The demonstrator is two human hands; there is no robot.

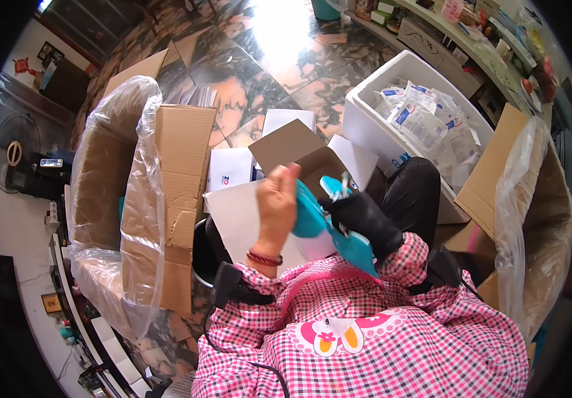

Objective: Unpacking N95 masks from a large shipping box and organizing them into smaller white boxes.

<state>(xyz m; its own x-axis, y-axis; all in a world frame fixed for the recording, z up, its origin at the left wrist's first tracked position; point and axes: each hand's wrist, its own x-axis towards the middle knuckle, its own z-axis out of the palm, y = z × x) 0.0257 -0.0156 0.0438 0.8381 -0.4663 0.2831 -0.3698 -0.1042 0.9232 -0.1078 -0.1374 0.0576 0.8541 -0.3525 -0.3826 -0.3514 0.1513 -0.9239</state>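
Note:
My left hand (277, 209) is bare, with a dark red bead bracelet at the wrist. Its fingers are closed at the edge of a flat, curved teal piece (310, 213). A black glove covers my right hand (363, 222), which grips teal material (354, 249) that sticks out below it and above its fingers. A small whitish bit shows at its fingertips, too blurred to name. Whether the teal parts are joined, I cannot tell. Just beyond both hands, over my lap, stands an open box (289, 146) with a brown inside and white flaps.
At the left is a large cardboard carton (186, 152) lined with clear plastic; another lined carton (498, 179) stands at the right. A white foam box (369, 99) full of clear packets (425, 119) lies beyond my right knee. Small white boxes (229, 166) sit ahead.

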